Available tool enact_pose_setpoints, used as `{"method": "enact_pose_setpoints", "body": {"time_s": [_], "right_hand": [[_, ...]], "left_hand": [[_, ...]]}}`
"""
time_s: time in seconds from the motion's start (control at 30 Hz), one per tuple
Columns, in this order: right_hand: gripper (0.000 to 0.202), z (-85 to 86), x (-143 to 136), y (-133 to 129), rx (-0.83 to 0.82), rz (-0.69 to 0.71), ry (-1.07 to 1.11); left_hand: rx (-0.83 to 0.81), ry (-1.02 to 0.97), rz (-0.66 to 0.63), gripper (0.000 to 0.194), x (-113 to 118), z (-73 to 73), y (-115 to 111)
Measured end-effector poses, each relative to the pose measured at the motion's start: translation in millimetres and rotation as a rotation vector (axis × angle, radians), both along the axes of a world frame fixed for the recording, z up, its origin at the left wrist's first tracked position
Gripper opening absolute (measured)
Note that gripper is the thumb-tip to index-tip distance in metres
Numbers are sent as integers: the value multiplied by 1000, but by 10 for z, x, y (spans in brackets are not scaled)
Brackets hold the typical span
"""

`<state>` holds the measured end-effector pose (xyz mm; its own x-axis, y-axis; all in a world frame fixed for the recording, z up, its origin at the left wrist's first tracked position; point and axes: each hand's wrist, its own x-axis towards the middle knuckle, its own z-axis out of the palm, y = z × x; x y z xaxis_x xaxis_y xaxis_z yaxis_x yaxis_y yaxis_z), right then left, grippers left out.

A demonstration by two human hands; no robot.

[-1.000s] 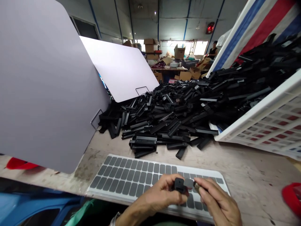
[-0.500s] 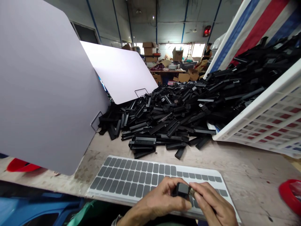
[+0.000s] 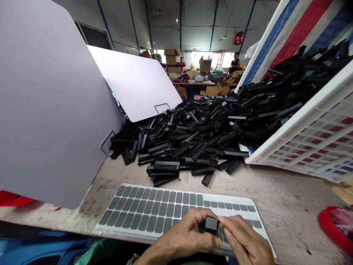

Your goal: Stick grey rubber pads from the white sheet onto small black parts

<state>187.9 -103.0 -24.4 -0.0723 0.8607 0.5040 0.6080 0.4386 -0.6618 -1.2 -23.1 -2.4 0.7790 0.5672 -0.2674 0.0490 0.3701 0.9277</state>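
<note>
Thumb and fingers of my left hand (image 3: 186, 235) are curled snugly round a small black part (image 3: 211, 223) whose flat grey, round-cornered face looks up at me. My right hand (image 3: 245, 239) sits close against it, fingertips pinched on a small mottled brown piece (image 3: 221, 226) at the right edge of that face — what the piece is, I cannot tell, since my fingers hide most of it.

To do this well, I judge my left hand should be the anchor: firm enough that the black part cannot roll, thumb low so the edges of the face show. My right fingertips want a light, even touch, square to the face — dragging sideways could skew things.

Under my hands lies a flat white sheet (image 3: 223, 198) with rows of dark grey rounded rectangles; resting weight on it might crease it. Beyond, a heap of long, narrow black pieces (image 3: 190, 141) spreads over the pale, stained tabletop (image 3: 286, 209) to a white lattice-sided plastic basket (image 3: 300, 116) at the right. A rounded red container (image 3: 328, 230) sits nearer, well apart from my right hand.
</note>
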Motion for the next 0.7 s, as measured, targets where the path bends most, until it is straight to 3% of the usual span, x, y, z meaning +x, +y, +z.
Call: {"method": "enact_pose_setpoints", "body": {"time_s": [0.2,0.4,0.57,0.7], "right_hand": [[35,56,77,0,5,22,-121],[31,-102,29,-57,33,-119,-99],[33,-152,-26,-59,58,-168,-98],[32,-116,166,-100,16,-135,-229]], "left_hand": [[147,29,-29,15,63,128,31],[316,79,-8,9,139,235,24],[404,111,-20,22,169,229,-10],[600,261,27,38,171,231,35]]}}
